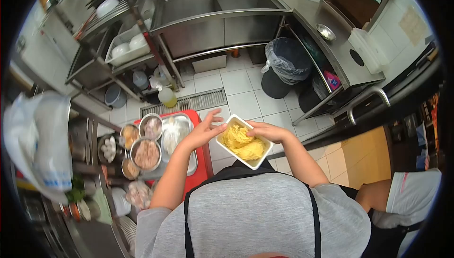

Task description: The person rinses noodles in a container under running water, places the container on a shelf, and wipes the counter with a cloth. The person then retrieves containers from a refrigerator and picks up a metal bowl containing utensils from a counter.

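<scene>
Centre frame, your right hand (268, 132) clasps the white tub (256, 165) of yellow noodles (246, 145); your left hand (203, 131) spreads, thumb at its rim. Bowls (146, 154) crowd the left, near a red board's (204, 164) edge; tiled floor (243, 102) opens above.

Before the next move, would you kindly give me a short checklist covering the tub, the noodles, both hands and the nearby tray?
1. Noodles inside the tub: ok, they lie within its walls.
2. Right hand on the tub: ok, it is at the rim, with fingers reaching inside.
3. Left hand bearing weight: cannot tell; its fingers are spread at the opposite side of the tub.
4. Metal tray free of other things: not ok; a white bag lies on it, and bowls of meat stand on or close beside it.
5. Underside of the tub clean: cannot tell, it faces away from the camera.
</scene>
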`<state>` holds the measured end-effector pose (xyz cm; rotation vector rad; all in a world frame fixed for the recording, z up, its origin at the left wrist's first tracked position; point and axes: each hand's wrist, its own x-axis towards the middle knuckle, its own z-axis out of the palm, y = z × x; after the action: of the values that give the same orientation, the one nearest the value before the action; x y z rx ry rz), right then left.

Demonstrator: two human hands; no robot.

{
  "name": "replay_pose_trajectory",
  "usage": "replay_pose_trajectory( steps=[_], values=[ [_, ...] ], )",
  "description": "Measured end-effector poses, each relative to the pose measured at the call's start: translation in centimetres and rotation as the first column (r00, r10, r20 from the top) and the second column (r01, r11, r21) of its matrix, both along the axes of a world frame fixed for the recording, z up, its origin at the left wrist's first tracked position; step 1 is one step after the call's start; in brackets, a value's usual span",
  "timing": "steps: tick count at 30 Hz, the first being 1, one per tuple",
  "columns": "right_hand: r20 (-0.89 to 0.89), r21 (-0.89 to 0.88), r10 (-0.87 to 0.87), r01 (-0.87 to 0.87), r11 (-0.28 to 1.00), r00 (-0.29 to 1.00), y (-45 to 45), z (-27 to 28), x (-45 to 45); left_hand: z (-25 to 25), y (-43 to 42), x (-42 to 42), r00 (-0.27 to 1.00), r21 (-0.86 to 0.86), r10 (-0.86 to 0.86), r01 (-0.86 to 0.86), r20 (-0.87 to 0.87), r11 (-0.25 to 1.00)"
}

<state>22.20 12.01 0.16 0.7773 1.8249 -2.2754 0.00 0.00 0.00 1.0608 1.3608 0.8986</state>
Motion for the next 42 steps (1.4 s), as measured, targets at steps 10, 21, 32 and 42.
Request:
replay_pose_trajectory(
  steps=[10,21,32,42],
  values=[
    [0.019,0.130,0.273,-0.273,0.953,0.962,28.7,0.0,-12.7,-6.2,27.1,-8.8,0.902,-0.184,-0.099,0.191,0.420,0.964],
    [-0.090,0.609,0.131,-0.050,0.792,0.987,56.4,-4.6,-28.8,-7.6,42.4,-24.9,0.826,-0.227,0.423,-0.361,0.373,0.905],
    [-0.046,0.913,-0.182,0.115,0.390,0.982,85.4,-3.1,-33.1,-1.6,68.8,-34.0,0.820,-0.061,0.460,-0.469,0.341,0.881],
    [0.222,0.975,-0.172,-0.223,0.013,0.960,114.0,-3.4,-48.3,-4.3,80.8,-34.3,0.624,-0.111,0.727,-0.732,0.287,0.672]
  ],
)
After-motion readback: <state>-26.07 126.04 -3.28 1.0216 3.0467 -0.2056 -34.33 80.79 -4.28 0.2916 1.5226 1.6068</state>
